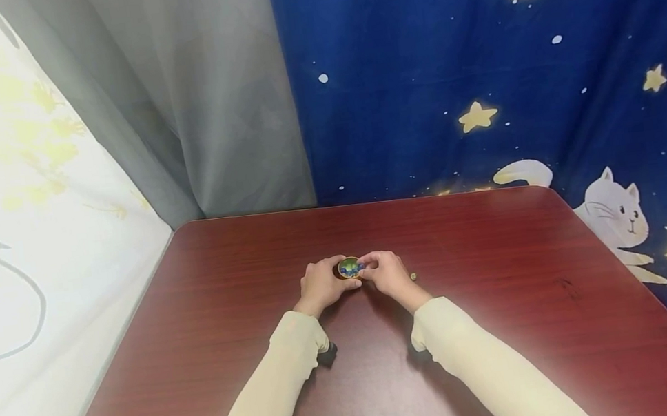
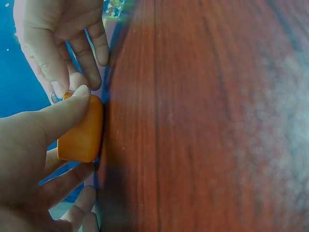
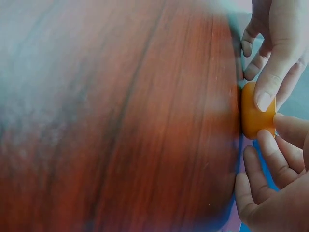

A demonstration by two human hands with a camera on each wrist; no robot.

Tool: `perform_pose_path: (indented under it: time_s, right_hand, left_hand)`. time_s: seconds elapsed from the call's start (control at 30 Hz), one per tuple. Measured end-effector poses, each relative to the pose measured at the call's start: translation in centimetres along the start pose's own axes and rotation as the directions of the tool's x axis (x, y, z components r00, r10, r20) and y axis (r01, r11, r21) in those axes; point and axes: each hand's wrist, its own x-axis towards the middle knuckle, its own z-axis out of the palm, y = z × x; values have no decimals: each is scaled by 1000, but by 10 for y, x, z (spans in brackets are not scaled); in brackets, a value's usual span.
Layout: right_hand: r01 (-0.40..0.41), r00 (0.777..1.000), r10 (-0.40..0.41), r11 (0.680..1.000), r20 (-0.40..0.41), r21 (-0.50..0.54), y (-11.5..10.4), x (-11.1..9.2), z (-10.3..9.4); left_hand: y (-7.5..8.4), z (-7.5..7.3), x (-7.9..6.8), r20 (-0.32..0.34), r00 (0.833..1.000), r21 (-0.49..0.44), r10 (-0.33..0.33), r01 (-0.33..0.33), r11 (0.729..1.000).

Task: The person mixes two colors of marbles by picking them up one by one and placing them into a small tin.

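Note:
A small orange bowl (image 2: 83, 139) stands on the table with blue and greenish glass marbles (image 1: 350, 269) inside. My left hand (image 1: 323, 283) grips it from the left side, the thumb (image 2: 72, 108) lying across its wall in the left wrist view. At the right rim, my right hand (image 1: 386, 272) pinches a glass marble (image 2: 54, 97), which the fingertips partly hide. Seen from the right wrist, the orange wall (image 3: 250, 116) lies between both hands. A few clear marbles (image 2: 114, 8) lie on the table beyond the right hand.
The reddish-brown wooden table (image 1: 486, 231) has rounded far corners. Behind it hang a grey curtain (image 1: 234, 109) and a blue starry curtain (image 1: 394, 89). A pale printed curtain (image 1: 35, 272) runs along the left edge. Something black (image 1: 327, 355) shows under the left cuff.

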Motion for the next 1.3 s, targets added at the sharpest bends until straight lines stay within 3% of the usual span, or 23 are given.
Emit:
perform_pose_path:
  time_s: [0.47,0.93,1.3]
  right_hand:
    - [72,996,-71,997,62,-2,6,-1,-8]
    - [140,987,-142,990,75,37,9,-8,-31]
    - [239,970,-233,967,73,-88,20,-9,-53]
  left_hand:
    - [0,1,0,11,1000,-4,-7,7,1000]
    - [2,-1,0,14,1000,-3,-20,20,1000]
    - [2,-3,0,17,1000,-11,-26,26,1000]
